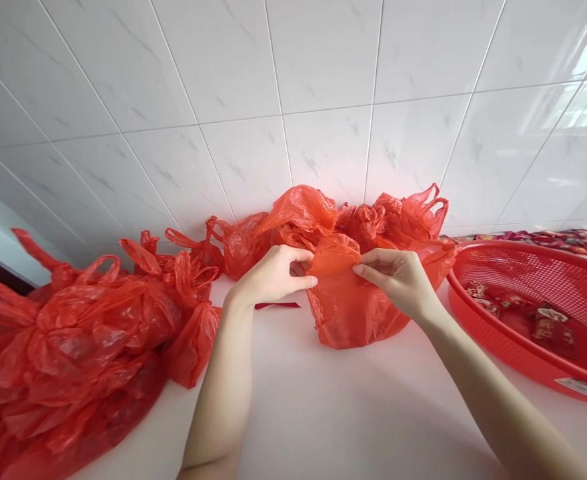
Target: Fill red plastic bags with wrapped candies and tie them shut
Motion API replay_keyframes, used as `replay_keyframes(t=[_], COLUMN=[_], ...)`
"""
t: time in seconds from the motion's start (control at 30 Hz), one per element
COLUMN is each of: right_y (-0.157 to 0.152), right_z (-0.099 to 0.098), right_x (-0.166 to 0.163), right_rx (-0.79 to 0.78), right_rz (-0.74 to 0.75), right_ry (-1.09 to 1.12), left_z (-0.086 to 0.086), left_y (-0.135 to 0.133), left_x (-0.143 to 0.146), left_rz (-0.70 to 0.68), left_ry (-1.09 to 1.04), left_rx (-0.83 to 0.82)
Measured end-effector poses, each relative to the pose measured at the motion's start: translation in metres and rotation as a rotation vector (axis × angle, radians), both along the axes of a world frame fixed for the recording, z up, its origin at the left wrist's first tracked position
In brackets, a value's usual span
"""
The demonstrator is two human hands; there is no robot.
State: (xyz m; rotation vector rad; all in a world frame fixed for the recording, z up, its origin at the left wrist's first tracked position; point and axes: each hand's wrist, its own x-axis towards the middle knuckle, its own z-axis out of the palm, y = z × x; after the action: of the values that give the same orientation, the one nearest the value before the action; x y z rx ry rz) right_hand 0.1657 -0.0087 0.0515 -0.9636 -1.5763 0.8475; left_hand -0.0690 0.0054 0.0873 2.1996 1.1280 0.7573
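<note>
A red plastic bag stands on the white counter in front of me. My left hand pinches the bag's top edge on the left side. My right hand pinches the same top edge on the right side. Both hands have their fingers closed on the thin plastic, a little apart from each other. What the bag holds is hidden.
A big heap of tied red bags covers the counter's left. More red bags lie against the tiled wall. A red mesh basket with wrapped sweets sits on the right. A small red strip lies under my left hand.
</note>
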Motion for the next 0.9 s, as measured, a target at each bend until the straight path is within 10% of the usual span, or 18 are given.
replay_keyframes(t=[0.33, 0.6, 0.9], right_y=[-0.008, -0.022, -0.002], right_z=[0.002, 0.035, 0.03], right_x=[-0.002, 0.053, 0.103], right_rx=[0.13, 0.5, 0.219], right_rz=[-0.012, -0.522, -0.172], right_ry=[-0.153, -0.128, -0.553], left_z=[0.002, 0.006, 0.007], left_y=[-0.005, -0.005, -0.003], left_x=[0.02, 0.015, 0.017], left_rz=[0.049, 0.113, 0.173], left_ry=[-0.257, -0.436, -0.558], left_rx=[0.107, 0.139, 0.119])
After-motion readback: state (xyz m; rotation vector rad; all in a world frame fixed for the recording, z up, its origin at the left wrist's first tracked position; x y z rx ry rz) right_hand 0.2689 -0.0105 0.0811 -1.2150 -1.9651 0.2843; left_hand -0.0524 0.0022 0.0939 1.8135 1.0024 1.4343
